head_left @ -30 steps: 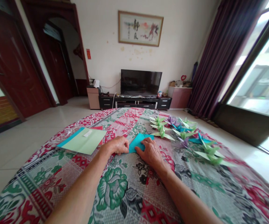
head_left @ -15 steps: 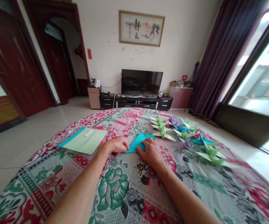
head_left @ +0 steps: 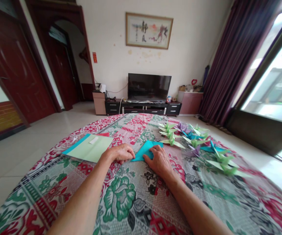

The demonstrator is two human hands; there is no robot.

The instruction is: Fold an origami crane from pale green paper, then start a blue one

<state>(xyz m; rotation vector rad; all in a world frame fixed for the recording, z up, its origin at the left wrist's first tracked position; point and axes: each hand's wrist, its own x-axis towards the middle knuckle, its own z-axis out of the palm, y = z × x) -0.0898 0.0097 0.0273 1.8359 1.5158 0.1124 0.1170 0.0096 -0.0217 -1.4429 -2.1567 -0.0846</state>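
A folded sheet of blue origami paper [head_left: 144, 150] lies on the flowered tablecloth in front of me. My left hand [head_left: 122, 152] is closed, with thumb and fingertips pinching the paper's pointed left corner. Resting on the right part of the same sheet, my right hand [head_left: 159, 159] presses it down, thumb apart from the bent fingers. The right fingers cover part of the paper, so its full folded shape is hidden. To the left lies a stack of coloured paper [head_left: 92, 148], light green on top, with blue and red edges showing and a small white scrap [head_left: 94, 140] on it.
Several folded paper cranes [head_left: 172, 139], green, purple and blue, stand in rows to the right of my right hand. The round table's patterned tablecloth [head_left: 120, 195] spreads beneath everything. Beyond the far edge are a television [head_left: 149, 86] and a low cabinet [head_left: 173, 108].
Both hands stay at the blue paper with almost the same hold. The whole view has shifted very slightly.
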